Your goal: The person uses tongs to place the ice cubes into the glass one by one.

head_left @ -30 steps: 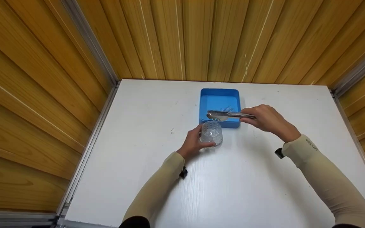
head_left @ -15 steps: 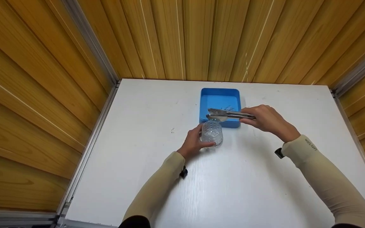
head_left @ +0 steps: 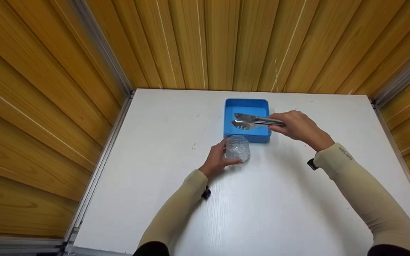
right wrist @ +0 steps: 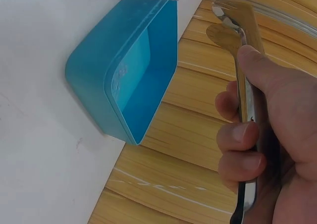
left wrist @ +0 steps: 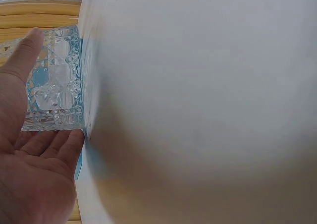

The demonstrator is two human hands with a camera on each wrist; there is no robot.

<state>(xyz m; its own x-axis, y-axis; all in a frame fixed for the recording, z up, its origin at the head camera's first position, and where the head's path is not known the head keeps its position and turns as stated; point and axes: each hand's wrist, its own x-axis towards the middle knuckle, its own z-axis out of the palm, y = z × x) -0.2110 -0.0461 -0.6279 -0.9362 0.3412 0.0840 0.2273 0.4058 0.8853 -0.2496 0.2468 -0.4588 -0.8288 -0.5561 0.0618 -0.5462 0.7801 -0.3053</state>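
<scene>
A clear glass [head_left: 238, 151] with a cut pattern stands on the white table, and my left hand [head_left: 215, 159] grips it from the left. In the left wrist view, clear lumps appear through the wall of the glass [left wrist: 58, 83]. Metal tongs [head_left: 263, 121] are held in my right hand [head_left: 297, 128], above the blue box [head_left: 229, 111] just behind the glass. Their two ends stand apart, and I see nothing between them. The right wrist view shows the tongs [right wrist: 247, 92] in my curled fingers and small clear pieces [right wrist: 118, 80] inside the box.
The white table [head_left: 169, 142] carries the box and glass. Wood-patterned panels [head_left: 222, 46] rise behind and along both sides, with metal rails [head_left: 100, 46] at the corners.
My right hand has raised the tongs away from the glass, back over the box, and their ends have spread. The left hand and the glass have stayed in place.
</scene>
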